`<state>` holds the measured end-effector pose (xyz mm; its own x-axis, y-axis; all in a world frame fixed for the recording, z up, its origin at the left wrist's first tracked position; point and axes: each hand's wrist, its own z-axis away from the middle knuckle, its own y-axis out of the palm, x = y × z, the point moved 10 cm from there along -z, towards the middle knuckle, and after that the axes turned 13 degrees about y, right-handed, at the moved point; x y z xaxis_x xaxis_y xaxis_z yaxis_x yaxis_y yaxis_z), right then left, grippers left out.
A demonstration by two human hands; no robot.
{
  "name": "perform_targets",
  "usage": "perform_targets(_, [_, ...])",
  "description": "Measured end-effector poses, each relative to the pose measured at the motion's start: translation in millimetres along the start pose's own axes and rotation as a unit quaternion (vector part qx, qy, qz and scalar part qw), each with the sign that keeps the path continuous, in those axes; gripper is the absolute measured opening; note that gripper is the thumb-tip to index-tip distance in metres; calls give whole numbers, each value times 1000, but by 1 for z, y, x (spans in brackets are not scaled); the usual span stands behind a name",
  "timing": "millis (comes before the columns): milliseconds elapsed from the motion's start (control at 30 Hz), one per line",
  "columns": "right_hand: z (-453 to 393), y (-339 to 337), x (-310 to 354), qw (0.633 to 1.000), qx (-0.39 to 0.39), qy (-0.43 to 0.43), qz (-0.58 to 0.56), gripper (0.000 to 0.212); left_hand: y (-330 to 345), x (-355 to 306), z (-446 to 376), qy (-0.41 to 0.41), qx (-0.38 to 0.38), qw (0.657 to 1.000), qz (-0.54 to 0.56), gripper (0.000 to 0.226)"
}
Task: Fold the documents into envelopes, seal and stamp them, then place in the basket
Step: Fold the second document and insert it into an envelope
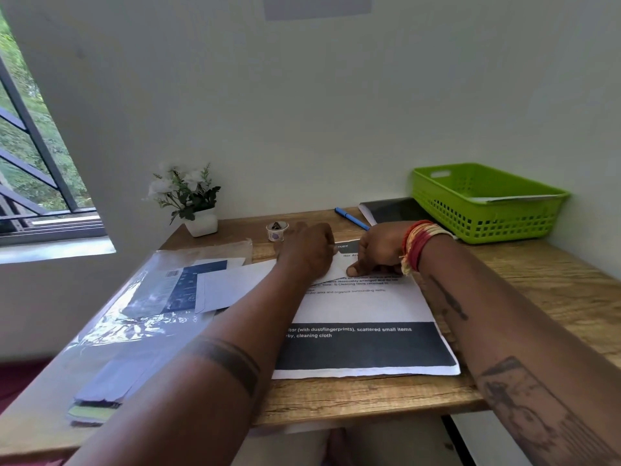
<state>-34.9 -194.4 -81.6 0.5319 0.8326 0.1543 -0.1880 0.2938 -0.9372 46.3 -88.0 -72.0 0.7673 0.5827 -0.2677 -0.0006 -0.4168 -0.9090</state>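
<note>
A stack of printed documents (366,311) lies on the wooden desk (524,290) in front of me. A white envelope (232,284) lies slantwise over the stack's far left part. My left hand (307,250) rests on the envelope, with its fingers bent over the far edge. My right hand (379,250), with red bangles on the wrist, has curled fingers, and its thumb presses on the envelope's right corner. The green basket (487,210) stands at the back right with a white sheet inside. A small roll of stamps (277,230) sits just beyond my left hand.
A clear plastic packet of envelopes (141,314) lies on the desk's left side. A blue pen (351,218) and a dark notebook (393,210) lie at the back beside the basket. A potted plant (193,203) stands at the back left, and a barred window is on the far left.
</note>
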Motion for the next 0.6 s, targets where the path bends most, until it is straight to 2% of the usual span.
perform_targets(167, [-2, 1, -3, 1000, 2, 6, -5, 63, 1, 10, -3, -18, -27, 999, 27, 14])
perform_targets(300, [-8, 0, 7, 995, -64, 36, 63, 65, 2, 13, -1, -24, -36, 999, 31, 10])
perform_targets(400, [-9, -2, 15, 991, -93, 43, 85, 59, 3, 13, -1, -26, -36, 998, 33, 9])
perform_targets(600, [-9, -4, 0, 997, -33, 45, 43, 59, -2, 9, 2, -15, -40, 999, 25, 14])
